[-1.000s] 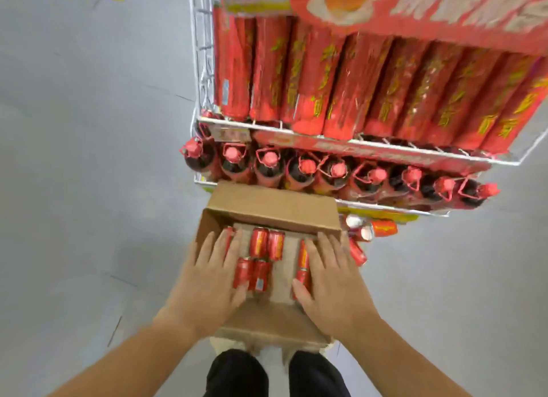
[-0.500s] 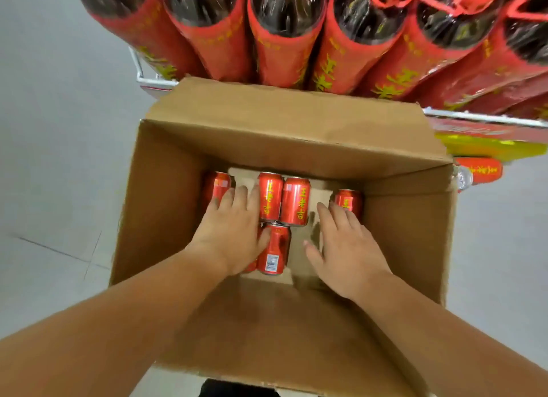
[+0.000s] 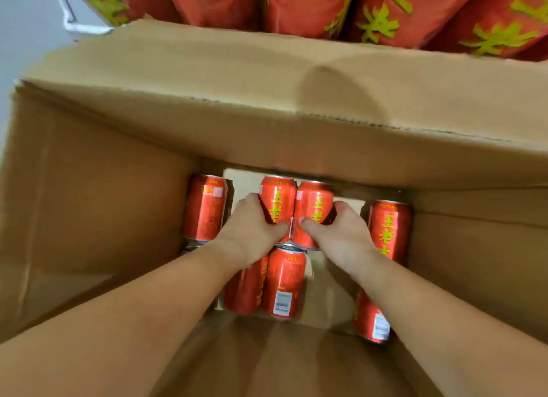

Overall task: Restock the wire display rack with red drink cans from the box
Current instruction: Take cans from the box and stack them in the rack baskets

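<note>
The brown box [image 3: 89,218] is deep, with tall walls on every side, so both arms reach down into it from the near edge. Its far flap [image 3: 267,85] stands up against the wire rack [image 3: 71,22], where big red bottles [image 3: 311,5] sit just past the box. At the bottom of the box the cans lie on their sides with bare cardboard showing between them. Two middle cans touch side by side near the far wall. The left hand [image 3: 252,227] grips the left middle can [image 3: 277,197], and the right hand [image 3: 341,233] curls around the right middle can [image 3: 314,206]. Another can [image 3: 206,209] lies by the box's left wall, and one more [image 3: 390,227] by its right wall. Two near cans [image 3: 284,284] lie under the wrists. All the cans are shiny red with silver ends. They have yellow Chinese writing, "王老吉", and the near cans show white barcode stickers.
</note>
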A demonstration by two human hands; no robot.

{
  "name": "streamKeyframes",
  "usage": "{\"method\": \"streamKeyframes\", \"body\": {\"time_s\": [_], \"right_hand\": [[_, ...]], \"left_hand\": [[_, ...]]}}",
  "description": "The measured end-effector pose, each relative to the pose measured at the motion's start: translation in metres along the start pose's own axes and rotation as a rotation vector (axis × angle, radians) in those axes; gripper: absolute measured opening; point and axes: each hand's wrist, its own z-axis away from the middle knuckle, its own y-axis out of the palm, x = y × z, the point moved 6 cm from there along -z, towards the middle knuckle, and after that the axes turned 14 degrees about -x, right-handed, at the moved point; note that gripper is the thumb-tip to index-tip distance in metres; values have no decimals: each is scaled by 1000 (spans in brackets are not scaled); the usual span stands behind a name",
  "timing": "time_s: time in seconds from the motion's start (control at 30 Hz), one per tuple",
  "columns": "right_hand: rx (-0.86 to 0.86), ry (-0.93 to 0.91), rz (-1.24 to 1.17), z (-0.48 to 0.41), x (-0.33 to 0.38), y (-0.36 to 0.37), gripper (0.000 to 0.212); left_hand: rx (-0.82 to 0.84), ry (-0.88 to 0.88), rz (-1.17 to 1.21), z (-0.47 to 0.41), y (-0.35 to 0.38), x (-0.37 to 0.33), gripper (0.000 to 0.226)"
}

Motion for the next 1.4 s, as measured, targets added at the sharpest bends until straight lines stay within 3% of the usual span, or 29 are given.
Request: {"method": "streamKeyframes", "body": {"time_s": [0.2,0.5,0.8,1.0,1.17,1.27,1.4], "right_hand": [[34,74,-56,1,7,-6,34],[16,8,-114,74,44,-72,42],[-65,-119,-244,203,135,-201,41],[-120,-198,-300,288,207,-283,31],[-212,-289,-374,359,280,-365,35],[-272,-362,-412,407,319,-420,35],[-344,-472,-462,475,365,-489,37]], "left_hand": [[79,-133,80,-3,-7,1,42],[53,-136,172,70,-69,-30,62],[-87,-8,191,201,-199,-105,69],[-111,52,220,281,-283,-170,51],[-179,181,300,347,-375,-249,40],[-213,268,345,392,-433,-297,48],[-237,433,351,454,-504,-353,33]]}}
